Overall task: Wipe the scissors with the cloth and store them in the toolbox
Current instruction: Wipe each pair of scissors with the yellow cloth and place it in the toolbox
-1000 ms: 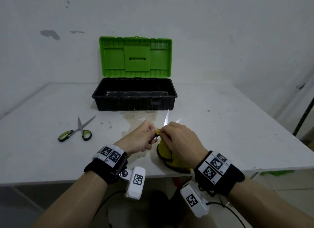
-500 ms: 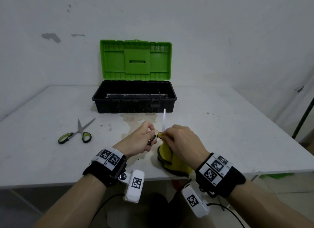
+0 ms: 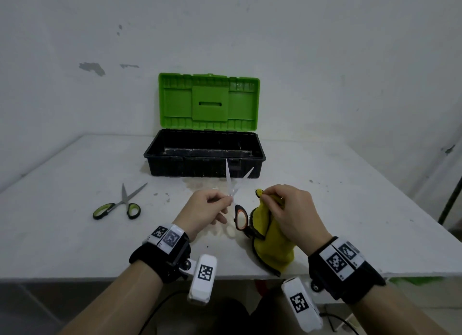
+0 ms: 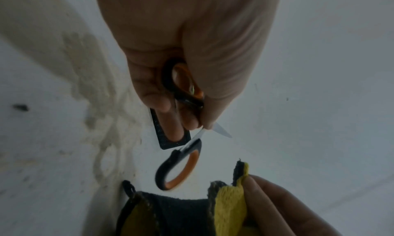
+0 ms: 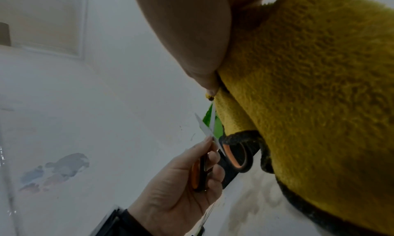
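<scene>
My left hand (image 3: 208, 206) grips orange-and-black scissors (image 3: 240, 216) near the pivot, one handle loop inside its fingers (image 4: 181, 81), the other loop (image 4: 179, 167) hanging free. The blades (image 3: 231, 182) are spread and point up toward the toolbox. My right hand (image 3: 287, 207) pinches a yellow cloth (image 3: 273, 244) with a dark edge, just right of the scissors and apart from the blades. The cloth (image 5: 309, 96) drapes down to the table. The open toolbox (image 3: 205, 157), black tub and green lid (image 3: 208, 102), stands behind at the table's middle.
A second pair of scissors with green-and-black handles (image 3: 120, 204) lies open on the white table (image 3: 350, 209) to the left. A stained patch (image 3: 200, 184) marks the surface in front of the toolbox. The table's front edge runs just under my wrists.
My right hand with the cloth has come off the blades and moved right. The scissors' blades have spread open, and one orange handle loop now shows below my left hand.
</scene>
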A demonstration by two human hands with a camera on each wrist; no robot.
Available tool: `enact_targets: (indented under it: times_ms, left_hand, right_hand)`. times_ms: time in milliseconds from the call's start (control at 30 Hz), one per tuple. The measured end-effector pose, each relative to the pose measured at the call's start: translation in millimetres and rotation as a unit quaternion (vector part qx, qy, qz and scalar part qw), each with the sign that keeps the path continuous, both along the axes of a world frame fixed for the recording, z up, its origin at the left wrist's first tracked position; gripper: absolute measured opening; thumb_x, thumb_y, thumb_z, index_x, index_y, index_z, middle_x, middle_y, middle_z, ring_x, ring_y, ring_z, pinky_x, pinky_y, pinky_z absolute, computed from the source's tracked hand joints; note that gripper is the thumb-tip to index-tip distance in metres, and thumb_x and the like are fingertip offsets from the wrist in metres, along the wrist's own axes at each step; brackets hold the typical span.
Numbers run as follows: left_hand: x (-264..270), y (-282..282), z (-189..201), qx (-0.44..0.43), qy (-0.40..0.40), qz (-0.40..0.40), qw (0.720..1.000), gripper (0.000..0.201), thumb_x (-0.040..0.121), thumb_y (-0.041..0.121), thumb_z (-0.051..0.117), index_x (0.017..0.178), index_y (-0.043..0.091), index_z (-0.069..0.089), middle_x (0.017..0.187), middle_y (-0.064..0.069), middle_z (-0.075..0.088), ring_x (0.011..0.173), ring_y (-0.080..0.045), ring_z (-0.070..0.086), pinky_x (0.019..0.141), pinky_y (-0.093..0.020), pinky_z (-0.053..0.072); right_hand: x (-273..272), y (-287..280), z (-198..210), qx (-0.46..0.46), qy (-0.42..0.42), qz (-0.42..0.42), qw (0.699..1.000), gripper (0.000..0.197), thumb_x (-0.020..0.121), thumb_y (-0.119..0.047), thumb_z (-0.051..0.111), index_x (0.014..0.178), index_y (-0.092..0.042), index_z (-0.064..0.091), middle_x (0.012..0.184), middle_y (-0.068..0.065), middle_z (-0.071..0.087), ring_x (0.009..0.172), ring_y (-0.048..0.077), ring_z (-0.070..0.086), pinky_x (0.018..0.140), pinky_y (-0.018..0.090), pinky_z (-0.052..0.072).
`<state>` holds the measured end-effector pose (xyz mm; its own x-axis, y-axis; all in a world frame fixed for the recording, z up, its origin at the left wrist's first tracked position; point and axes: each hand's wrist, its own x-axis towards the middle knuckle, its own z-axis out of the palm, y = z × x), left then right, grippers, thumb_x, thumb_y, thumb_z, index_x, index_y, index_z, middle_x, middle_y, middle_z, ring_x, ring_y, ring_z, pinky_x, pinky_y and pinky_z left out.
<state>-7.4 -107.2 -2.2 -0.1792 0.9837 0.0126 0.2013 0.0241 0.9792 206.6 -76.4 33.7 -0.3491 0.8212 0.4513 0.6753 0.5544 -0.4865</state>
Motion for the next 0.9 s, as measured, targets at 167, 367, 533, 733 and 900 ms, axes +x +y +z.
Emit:
enact_targets:
  times_ms: [167,367,533,733,900]
  left_hand:
    - [-2,3,2,0.025,0.008,0.038,0.999,0.014,0.097,0.028,0.061,0.092,0.016,0.066,0.084,0.002,0.070,0.080,-0.015,0.070,0.074,-0.031,0.051]
    - [-6,6,2,0.040,0.060,0.097,0.993,0.029,0.102,0.039,0.046,0.107,0.016,0.061,0.095,0.001,0.067,0.083,-0.016,0.064,0.071,-0.029,0.046]
    - [-8,6,0,0.037,0.042,0.097,0.994,0.020,0.105,0.032,0.037,0.098,0.019,0.050,0.095,-0.003,0.069,0.078,-0.020,0.071,0.075,-0.040,0.059]
    - [-16,8,-5,0.024,0.044,0.108,0.993,0.018,0.104,0.029,0.041,0.112,0.027,0.056,0.078,0.006,0.052,0.062,-0.010,0.045,0.056,-0.026,0.037]
    - [-15,10,-1,0.007,-0.079,0.087,0.993,0.029,0.101,0.015,0.035,0.113,0.016,0.061,0.071,0.000,0.050,0.065,-0.014,0.047,0.062,-0.030,0.038]
  right_hand:
    - [0,0,0,-0.005,0.006,0.004,1.000,0.010,0.093,-0.027,0.063,0.095,-0.023,0.072,0.088,-0.009,0.068,0.078,0.006,0.056,0.067,0.007,0.036]
    - [-3,1,-3,-0.007,-0.003,0.008,1.000,0.011,0.093,-0.029,0.062,0.096,-0.023,0.071,0.089,-0.009,0.068,0.080,0.007,0.056,0.068,0.008,0.036]
    - [-6,0,-6,-0.013,-0.012,0.011,1.000,0.011,0.094,-0.029,0.062,0.097,-0.024,0.071,0.091,-0.009,0.068,0.083,0.008,0.057,0.073,0.018,0.040]
    - [-8,0,-9,-0.022,-0.020,0.012,0.999,0.013,0.095,-0.030,0.059,0.099,-0.024,0.070,0.094,-0.007,0.067,0.085,0.010,0.057,0.075,0.019,0.042]
    - [-8,2,-11,-0.019,-0.019,0.012,1.000,0.013,0.095,-0.030,0.060,0.099,-0.023,0.070,0.094,-0.006,0.066,0.085,0.011,0.057,0.076,0.021,0.043]
